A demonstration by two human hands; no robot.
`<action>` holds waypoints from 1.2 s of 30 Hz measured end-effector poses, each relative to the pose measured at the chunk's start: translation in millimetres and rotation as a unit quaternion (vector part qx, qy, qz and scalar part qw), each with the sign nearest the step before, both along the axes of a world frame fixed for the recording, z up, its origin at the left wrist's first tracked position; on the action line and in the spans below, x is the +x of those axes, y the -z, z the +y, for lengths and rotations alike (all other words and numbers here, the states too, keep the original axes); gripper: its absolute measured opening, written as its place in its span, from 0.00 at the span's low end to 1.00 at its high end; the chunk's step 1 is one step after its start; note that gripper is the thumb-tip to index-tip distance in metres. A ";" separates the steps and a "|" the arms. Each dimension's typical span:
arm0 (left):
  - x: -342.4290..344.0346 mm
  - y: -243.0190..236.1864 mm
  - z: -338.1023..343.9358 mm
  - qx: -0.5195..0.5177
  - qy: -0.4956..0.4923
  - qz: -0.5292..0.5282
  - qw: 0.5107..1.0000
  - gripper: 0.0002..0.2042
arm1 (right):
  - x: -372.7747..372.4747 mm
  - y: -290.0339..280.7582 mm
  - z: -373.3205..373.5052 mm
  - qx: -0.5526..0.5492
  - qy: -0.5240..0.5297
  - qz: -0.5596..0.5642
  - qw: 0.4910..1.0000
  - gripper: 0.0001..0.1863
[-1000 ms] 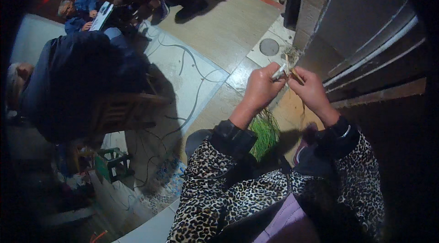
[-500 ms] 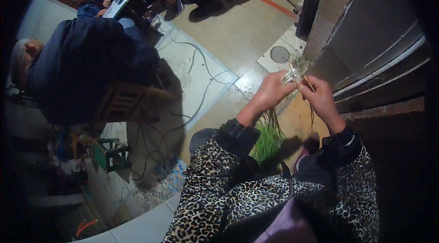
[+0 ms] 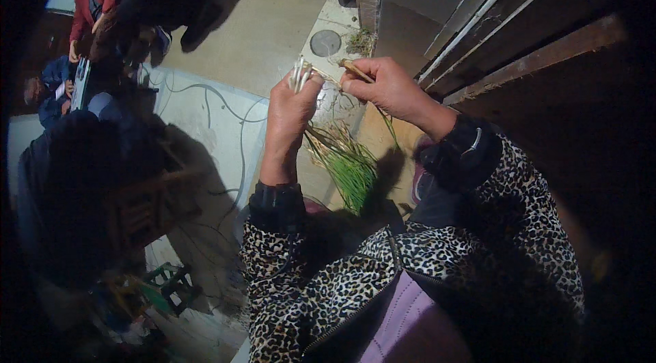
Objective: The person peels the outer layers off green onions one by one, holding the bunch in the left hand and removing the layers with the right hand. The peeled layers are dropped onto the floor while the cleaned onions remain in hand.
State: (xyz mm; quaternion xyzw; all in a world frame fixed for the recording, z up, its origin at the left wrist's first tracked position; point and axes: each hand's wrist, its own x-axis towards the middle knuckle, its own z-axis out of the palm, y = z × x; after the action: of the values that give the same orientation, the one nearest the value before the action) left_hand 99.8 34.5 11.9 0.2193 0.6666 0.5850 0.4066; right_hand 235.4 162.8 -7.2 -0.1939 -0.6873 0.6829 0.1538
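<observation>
My left hand (image 3: 290,107) is closed round a bunch of scallions, their clean white ends (image 3: 299,75) sticking up above the fingers. Opposite it, my right hand (image 3: 383,86) pinches a scallion (image 3: 358,71) with a brownish, unpeeled base; its thin green leaf trails below the fingers. Thin pale strands hang between the two hands. Below them is a mass of long green leaves (image 3: 352,172) with some yellowed, dry ones; I cannot tell how many belong to the held bunch and how many lie on the floor.
Dry trimmings (image 3: 360,42) lie beside a round floor cover (image 3: 325,43). A dark panelled structure (image 3: 478,35) rises on the right. Dark cables (image 3: 242,137) run across the pale floor. Other people sit at the left, near a wooden chair (image 3: 147,206) and a green stool (image 3: 171,288).
My hands have moved apart, the right one drawing the unpeeled scallion away from the bunch. The view has turned, so the surroundings have shifted left.
</observation>
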 end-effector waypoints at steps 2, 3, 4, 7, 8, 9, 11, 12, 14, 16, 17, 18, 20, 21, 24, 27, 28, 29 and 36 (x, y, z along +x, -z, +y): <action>-4.9 -1.1 -0.9 0.009 -0.024 0.005 1.000 0.07 | 0.8 -1.3 -0.4 -0.050 -0.013 0.008 0.999 0.10; -8.0 -1.1 -1.1 0.017 -0.034 -0.003 0.999 0.08 | 0.8 -2.2 -0.3 -0.062 -0.024 0.011 0.998 0.10; -11.2 -0.2 -1.3 0.019 -0.047 -0.015 0.999 0.08 | 1.5 -3.0 -0.1 -0.074 -0.033 0.012 0.997 0.09; -23.3 5.1 -5.2 0.023 -0.097 -0.005 0.995 0.09 | 3.3 -4.5 1.1 -0.103 -0.045 0.020 0.993 0.08; -28.8 6.9 -7.8 0.051 -0.106 -0.011 0.993 0.09 | 3.2 -4.7 1.5 -0.112 -0.048 0.023 0.992 0.08; -35.7 9.0 -9.0 0.063 -0.126 -0.027 0.990 0.11 | 3.8 -4.9 2.4 -0.112 -0.051 0.027 0.992 0.09; -48.2 11.9 -15.0 0.069 -0.158 -0.017 0.985 0.12 | 5.4 -5.3 6.0 -0.113 -0.072 0.003 0.991 0.09; -52.9 12.9 -17.8 0.068 -0.176 -0.016 0.982 0.12 | 6.2 -5.3 7.2 -0.113 -0.081 -0.010 0.990 0.09; -57.0 13.6 -18.8 0.086 -0.179 -0.024 0.980 0.12 | 5.1 -5.2 6.1 -0.128 -0.073 0.033 0.989 0.09; -50.7 11.8 -16.3 0.060 -0.182 -0.033 0.981 0.12 | 4.3 -6.0 4.7 -0.129 -0.047 0.064 0.988 0.09; -40.4 11.8 -14.1 0.050 -0.154 -0.026 0.986 0.11 | 4.4 -6.5 2.6 -0.124 -0.024 0.072 0.989 0.09; -30.1 10.6 -10.3 0.040 -0.131 0.010 0.991 0.09 | 4.5 -7.5 1.7 -0.120 -0.014 0.109 0.987 0.09; -9.1 6.2 -1.8 0.027 -0.065 0.026 0.997 0.07 | 1.6 -9.4 2.2 -0.050 0.027 0.082 0.995 0.09; -0.6 2.7 1.0 0.022 -0.049 0.000 0.999 0.08 | 2.2 -9.9 0.9 -0.024 0.044 0.068 0.996 0.09; 16.9 -5.6 8.2 0.039 -0.025 0.028 0.999 0.09 | 1.8 -10.3 -1.0 0.027 0.072 0.065 0.995 0.10; 25.0 -7.3 11.7 0.090 -0.024 0.109 0.990 0.05 | 0.7 -8.0 -2.1 0.062 0.076 0.069 0.993 0.12; 25.2 -7.3 11.6 0.093 -0.031 0.121 0.988 0.05 | 0.2 -7.0 -2.5 0.068 0.079 0.066 0.992 0.12; 24.3 -7.5 10.9 0.091 -0.028 0.132 0.987 0.05 | 0.0 -5.9 -2.6 0.074 0.077 0.067 0.992 0.13; 18.8 -9.1 8.3 0.025 -0.029 0.082 0.996 0.05 | -1.7 -2.3 -1.1 0.125 0.076 0.063 0.987 0.12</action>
State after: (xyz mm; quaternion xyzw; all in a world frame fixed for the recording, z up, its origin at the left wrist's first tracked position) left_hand 118.6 42.8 20.9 0.2573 0.6885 0.5934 0.3282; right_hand 233.7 161.7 -4.9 -0.1819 -0.7393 0.5889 0.2711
